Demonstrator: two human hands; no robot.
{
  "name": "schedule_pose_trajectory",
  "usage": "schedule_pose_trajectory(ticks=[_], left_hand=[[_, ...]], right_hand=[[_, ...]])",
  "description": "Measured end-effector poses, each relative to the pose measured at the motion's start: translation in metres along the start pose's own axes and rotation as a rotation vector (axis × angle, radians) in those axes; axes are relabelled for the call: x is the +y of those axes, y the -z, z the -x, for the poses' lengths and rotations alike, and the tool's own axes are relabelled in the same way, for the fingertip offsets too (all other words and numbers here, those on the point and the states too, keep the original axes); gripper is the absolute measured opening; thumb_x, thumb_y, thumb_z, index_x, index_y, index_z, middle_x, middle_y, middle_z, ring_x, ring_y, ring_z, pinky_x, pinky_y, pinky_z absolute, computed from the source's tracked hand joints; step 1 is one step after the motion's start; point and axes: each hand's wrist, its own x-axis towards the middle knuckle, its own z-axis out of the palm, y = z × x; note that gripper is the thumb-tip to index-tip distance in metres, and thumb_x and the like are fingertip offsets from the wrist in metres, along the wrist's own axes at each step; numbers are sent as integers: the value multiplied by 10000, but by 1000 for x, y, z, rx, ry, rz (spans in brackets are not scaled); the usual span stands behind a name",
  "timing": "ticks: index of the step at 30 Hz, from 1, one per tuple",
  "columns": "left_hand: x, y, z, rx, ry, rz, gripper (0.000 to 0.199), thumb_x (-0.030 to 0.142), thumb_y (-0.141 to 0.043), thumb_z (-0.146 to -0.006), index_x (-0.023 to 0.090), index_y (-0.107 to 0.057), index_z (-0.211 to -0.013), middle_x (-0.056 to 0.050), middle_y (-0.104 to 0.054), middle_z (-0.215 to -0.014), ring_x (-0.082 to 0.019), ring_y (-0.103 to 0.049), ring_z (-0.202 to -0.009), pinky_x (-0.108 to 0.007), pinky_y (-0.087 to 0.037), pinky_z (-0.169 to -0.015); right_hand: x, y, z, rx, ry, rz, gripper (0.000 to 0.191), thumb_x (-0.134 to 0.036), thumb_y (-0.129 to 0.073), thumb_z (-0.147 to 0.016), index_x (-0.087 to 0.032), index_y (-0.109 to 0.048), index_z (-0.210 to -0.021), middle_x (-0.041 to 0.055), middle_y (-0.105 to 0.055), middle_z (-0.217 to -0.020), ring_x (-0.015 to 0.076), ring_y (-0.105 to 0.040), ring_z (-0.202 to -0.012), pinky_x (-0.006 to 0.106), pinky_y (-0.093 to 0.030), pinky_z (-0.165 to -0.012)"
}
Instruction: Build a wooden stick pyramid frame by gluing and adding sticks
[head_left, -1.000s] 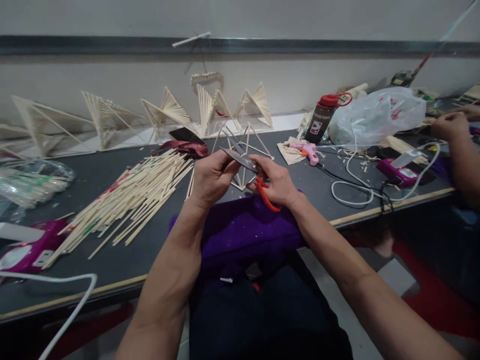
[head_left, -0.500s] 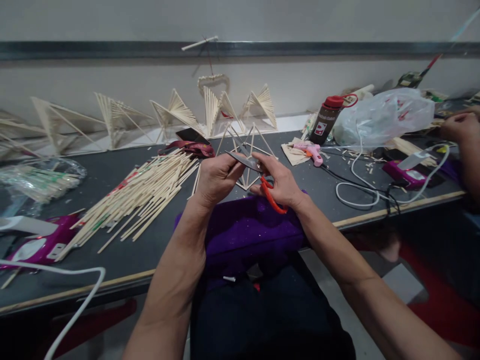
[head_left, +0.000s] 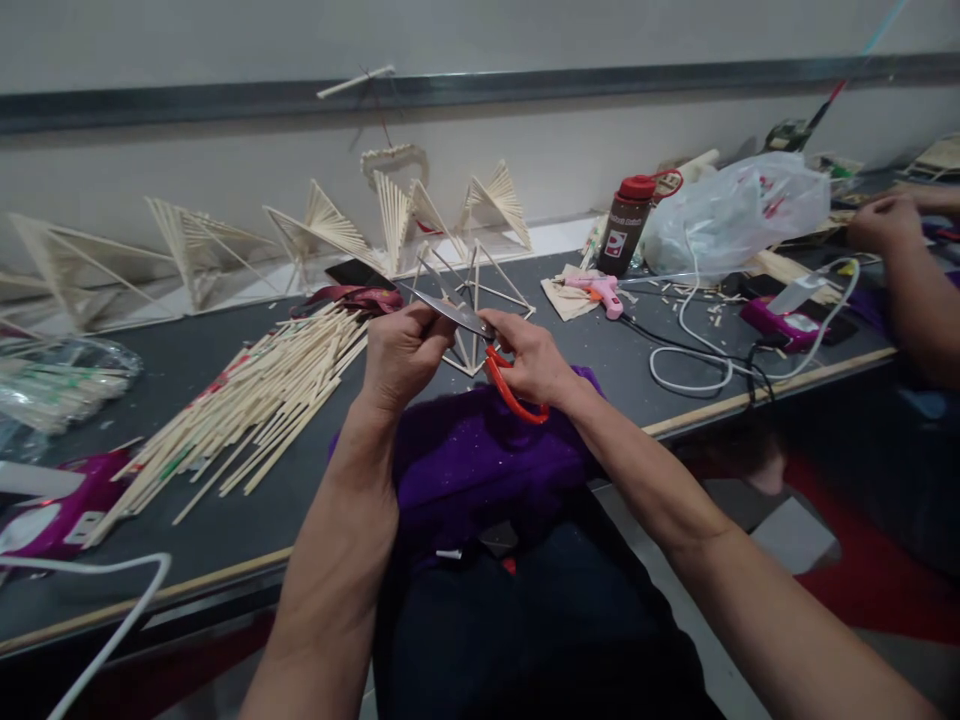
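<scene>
My right hand [head_left: 529,358] is closed on a pair of scissors with red handles [head_left: 510,385]. The metal blades point left, toward my left hand [head_left: 409,355], which is closed in a pinch near their tips. Whatever it pinches is too small or hidden to make out. Just beyond both hands a small stick frame [head_left: 480,285] stands on the dark table, partly covered by them. A big pile of thin wooden sticks [head_left: 262,400] lies to the left of my left hand. Purple cloth [head_left: 480,460] is beneath my hands.
Fan-shaped stick models [head_left: 330,225] line the wall. On the right are a pink glue gun [head_left: 600,290], a bottle [head_left: 628,225], a plastic bag [head_left: 742,210], white cable [head_left: 686,350] and a magenta device [head_left: 784,325]. Another person's hand [head_left: 885,225] is at far right.
The view has shifted, so the table items sit a little further left. The scissor blades look closer together than before. Both hands keep their pinch and hold.
</scene>
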Motion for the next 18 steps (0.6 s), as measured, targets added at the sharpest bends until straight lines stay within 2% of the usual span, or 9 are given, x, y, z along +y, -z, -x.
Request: schedule_pose_trajectory(ticks=[5, 9, 13, 18], left_hand=[[-8, -8, 1, 32, 51, 95, 97, 266, -684, -729, 177, -711, -756, 9, -671, -628, -113, -551, -541, -233, -433, -535], [-9, -10, 2, 29, 86, 162, 57, 235, -669, -774, 187, -700, -780, 26, -642, -592, -95, -509, -494, -224, -408, -500], [-2, -10, 4, 38, 41, 137, 88, 198, -636, -810, 202, -723, -799, 22, -645, -601, -105, -553, -534, -228, -422, -523], [2, -10, 6, 67, -16, 62, 117, 235, -629, -844, 211, -742, -855, -6, -716, -714, -134, -632, -637, -247, -484, -614]], right_hand=[[0, -2, -1, 5, -37, 49, 442, -208, -579, -786, -201, -603, -1228, 42, -653, -959, 159, -522, -754, 325, -486, -760], [3, -2, -2, 0, -37, 73, 461, -227, -595, -793, -218, -588, -1254, 40, -652, -976, 168, -541, -782, 332, -497, -776], [6, 0, -1, 15, 2, 119, 560, -234, -616, -779, -191, -552, -1333, 43, -618, -931, 186, -544, -806, 350, -501, -785], [10, -1, -1, 26, 4, 133, 576, -269, -641, -796, -229, -524, -1359, 37, -610, -923, 196, -548, -834, 357, -504, -796]])
